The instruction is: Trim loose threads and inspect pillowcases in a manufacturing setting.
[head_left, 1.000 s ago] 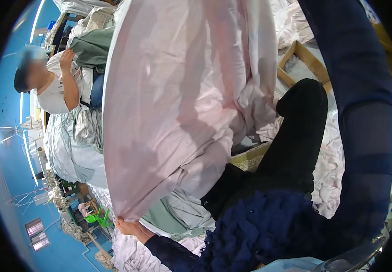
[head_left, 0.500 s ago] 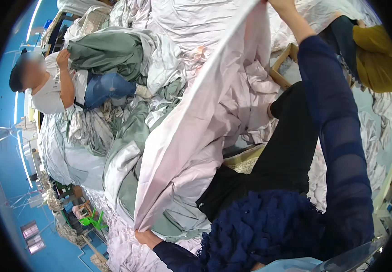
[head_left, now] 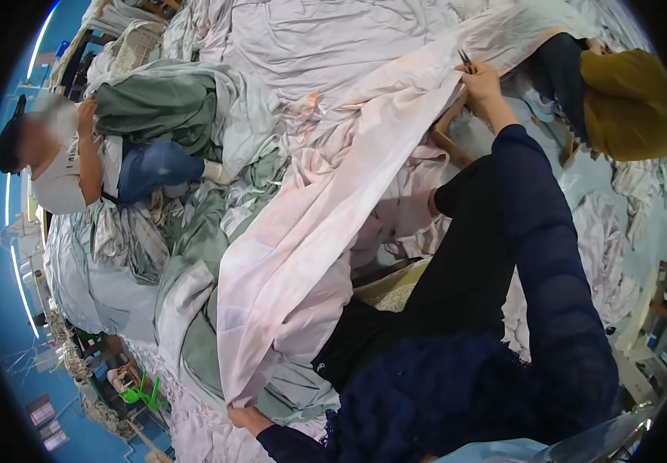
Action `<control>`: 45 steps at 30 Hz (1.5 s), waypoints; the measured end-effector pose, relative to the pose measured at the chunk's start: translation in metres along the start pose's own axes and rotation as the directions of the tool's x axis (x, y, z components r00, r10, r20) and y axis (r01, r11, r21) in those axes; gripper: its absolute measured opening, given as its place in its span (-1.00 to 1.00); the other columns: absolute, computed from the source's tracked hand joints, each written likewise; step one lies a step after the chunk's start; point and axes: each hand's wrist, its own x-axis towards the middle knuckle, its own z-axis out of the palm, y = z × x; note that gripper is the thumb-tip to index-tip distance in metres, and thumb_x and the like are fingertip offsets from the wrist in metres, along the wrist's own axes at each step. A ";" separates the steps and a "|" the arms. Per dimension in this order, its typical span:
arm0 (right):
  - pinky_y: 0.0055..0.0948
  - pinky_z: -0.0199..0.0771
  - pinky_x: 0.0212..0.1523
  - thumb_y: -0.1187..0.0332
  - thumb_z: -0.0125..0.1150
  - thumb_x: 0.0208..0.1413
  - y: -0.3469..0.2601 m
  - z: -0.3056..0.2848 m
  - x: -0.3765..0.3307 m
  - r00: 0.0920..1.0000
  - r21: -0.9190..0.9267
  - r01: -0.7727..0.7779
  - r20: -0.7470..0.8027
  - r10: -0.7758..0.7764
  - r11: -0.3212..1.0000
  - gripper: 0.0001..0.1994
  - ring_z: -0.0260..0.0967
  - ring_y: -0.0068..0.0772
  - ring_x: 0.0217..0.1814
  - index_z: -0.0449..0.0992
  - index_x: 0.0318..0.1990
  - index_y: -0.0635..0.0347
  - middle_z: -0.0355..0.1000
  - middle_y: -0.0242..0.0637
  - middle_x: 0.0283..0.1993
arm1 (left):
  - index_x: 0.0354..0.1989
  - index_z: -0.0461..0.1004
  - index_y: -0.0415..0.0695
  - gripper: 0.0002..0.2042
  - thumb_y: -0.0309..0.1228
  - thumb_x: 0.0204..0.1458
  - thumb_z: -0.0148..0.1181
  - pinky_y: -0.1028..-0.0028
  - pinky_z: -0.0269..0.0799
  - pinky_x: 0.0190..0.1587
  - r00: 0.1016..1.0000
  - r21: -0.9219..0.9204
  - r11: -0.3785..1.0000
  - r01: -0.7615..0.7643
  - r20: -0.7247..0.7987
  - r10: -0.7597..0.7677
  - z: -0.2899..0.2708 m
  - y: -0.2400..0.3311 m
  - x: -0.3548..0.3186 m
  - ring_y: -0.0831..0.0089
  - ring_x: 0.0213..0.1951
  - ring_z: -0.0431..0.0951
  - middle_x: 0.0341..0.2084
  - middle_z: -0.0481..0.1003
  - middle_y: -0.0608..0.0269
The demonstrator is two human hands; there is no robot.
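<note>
- Grip check: left hand point(head_left: 245, 419) is clamped on the lower end of a long pale pink cloth point(head_left: 303, 239), fabric gathered at the fingertips.
- Right hand point(head_left: 486, 89) has its fingers closed around a small dark tool point(head_left: 466, 62), tip poking out past them. It's right up at the cloth's edge, but can't tell if it's pinching fabric too.
- So the cloth runs slantwise between the two hands, off to the left of the black trousers point(head_left: 464, 247), with one long edge pulled fairly straight.
- Far as I can judge, getting that edge drawn out is the bit that's done. Rest isn't flat: it's creased and hanging in loose folds, nothing folded up yet.
- Plenty more fabric lying about, btw: crumpled green cloth point(head_left: 201, 255) on the left, white sheet point(head_left: 333, 46) up top, pink heap point(head_left: 202, 432) at the bottom.
- Over on the far left, a co-worker point(head_left: 64, 184) has a hand up by another green piece point(head_left: 156, 108).
</note>
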 end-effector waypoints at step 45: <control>-0.65 0.39 -0.15 0.48 0.26 0.09 -0.144 0.083 -0.249 0.961 0.230 0.129 0.212 -0.179 0.965 -0.71 0.40 -0.68 -0.20 0.51 -0.01 0.33 0.52 -0.41 -0.23 | -0.23 0.50 -0.25 -0.79 -0.55 -0.09 0.29 0.58 0.32 -0.36 0.301 -0.396 0.681 -0.616 0.680 0.668 0.180 0.020 -0.269 0.58 -0.37 0.39 -0.24 0.44 0.26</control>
